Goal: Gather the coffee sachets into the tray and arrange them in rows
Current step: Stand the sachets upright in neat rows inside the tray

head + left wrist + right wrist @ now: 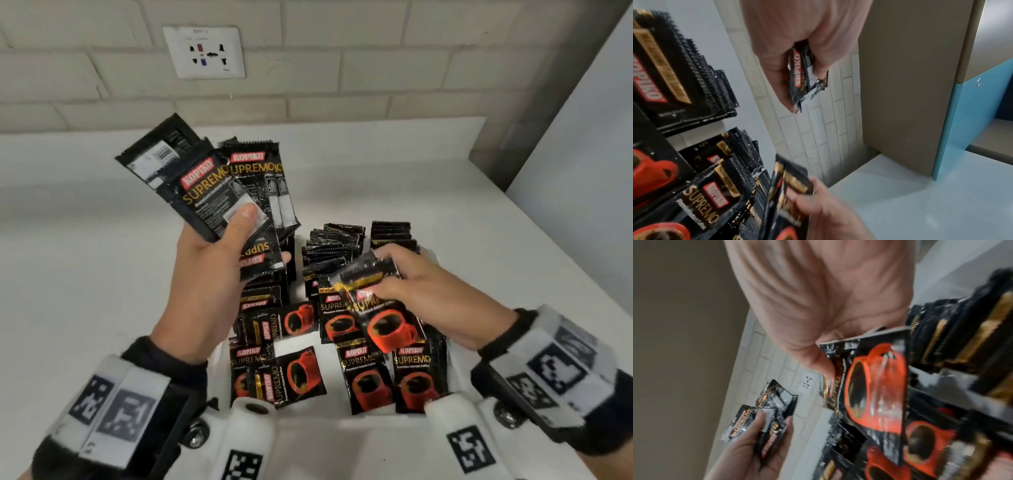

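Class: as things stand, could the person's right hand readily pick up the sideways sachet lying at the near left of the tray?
Probably not yet: the right hand already pinches a sachet. Nothing covers the sideways sachet, though.

The left hand (797, 40) hung at the top of the view, thumb and fingers pinching a few black sachets (805, 78) edge-on. At left, rows of sachets (701, 76) stood packed, their serrated tops overlapping. Near the bottom, the right hand (830, 209) gripped another sachet (789, 191), blurred. Behind lay a white counter (920, 203), a brick wall (818, 129) and a beige panel (906, 81) edged in blue.
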`<state>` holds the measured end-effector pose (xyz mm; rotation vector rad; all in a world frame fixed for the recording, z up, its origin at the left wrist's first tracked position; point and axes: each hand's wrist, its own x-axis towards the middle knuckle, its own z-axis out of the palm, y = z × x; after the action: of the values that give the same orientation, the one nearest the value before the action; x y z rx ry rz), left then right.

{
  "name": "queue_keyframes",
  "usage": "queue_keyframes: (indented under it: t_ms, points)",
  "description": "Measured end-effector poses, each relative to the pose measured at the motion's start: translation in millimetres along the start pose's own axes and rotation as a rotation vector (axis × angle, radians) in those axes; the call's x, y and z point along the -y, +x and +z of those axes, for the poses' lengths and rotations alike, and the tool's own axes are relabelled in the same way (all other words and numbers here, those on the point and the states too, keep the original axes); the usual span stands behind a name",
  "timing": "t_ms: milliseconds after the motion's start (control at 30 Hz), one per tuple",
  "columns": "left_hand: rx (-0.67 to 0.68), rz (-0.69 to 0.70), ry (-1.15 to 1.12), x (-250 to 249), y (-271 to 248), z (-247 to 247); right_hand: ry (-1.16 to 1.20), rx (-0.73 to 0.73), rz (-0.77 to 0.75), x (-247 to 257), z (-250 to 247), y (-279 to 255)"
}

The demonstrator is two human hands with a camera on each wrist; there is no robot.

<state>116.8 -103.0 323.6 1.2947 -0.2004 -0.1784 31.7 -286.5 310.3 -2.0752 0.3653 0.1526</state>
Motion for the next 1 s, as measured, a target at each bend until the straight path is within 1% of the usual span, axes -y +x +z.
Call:
queue_keyframes:
  t_ms: [67, 167, 267, 333, 400, 500, 567, 667, 767, 867, 933, 1000]
  points:
    - [0.013, -0.008, 0.007, 2, -1, -4, -0.096, 0.037, 0.029, -7, 1, -1]
    - [0.047, -0.016, 0.049, 3, -3, -7, -0.156, 0.178, 0.033, -9, 5, -2]
    - [0.094, -0.034, 0.055, 2, -5, -8, -0.293, 0.247, 0.021, -8, 10, 2]
    - [0.103, -0.044, 0.066, 2, -5, -10, -0.432, 0.288, 0.009, -9, 14, 5]
    - [0.107, -0.050, 0.074, 1, -4, -12, -0.608, 0.294, -0.007, -6, 15, 7]
    - [0.103, -0.067, 0.050, 0, -4, -15, -0.917, 0.251, -0.055, -2, 15, 12]
    - [0.105, -0.079, 0.025, 0, -5, -15, -1.007, 0.228, -0.101, 1, 16, 15]
    - [0.117, -0.104, 0.005, 1, -5, -17, -1.044, 0.206, -0.140, 3, 15, 19]
    - [0.149, -0.156, 0.008, 4, -6, -18, -1.037, 0.118, -0.161, 6, 8, 19]
    - [0.151, -0.206, 0.003, 10, -7, -19, -1.005, 0.028, -0.180, 12, -3, 12]
    - [0.158, -0.235, -0.003, 14, -7, -18, -0.886, -0.010, -0.185, 19, -11, 5]
    - [0.169, -0.260, -0.013, 16, -8, -14, -0.657, -0.033, -0.180, 28, -16, -2]
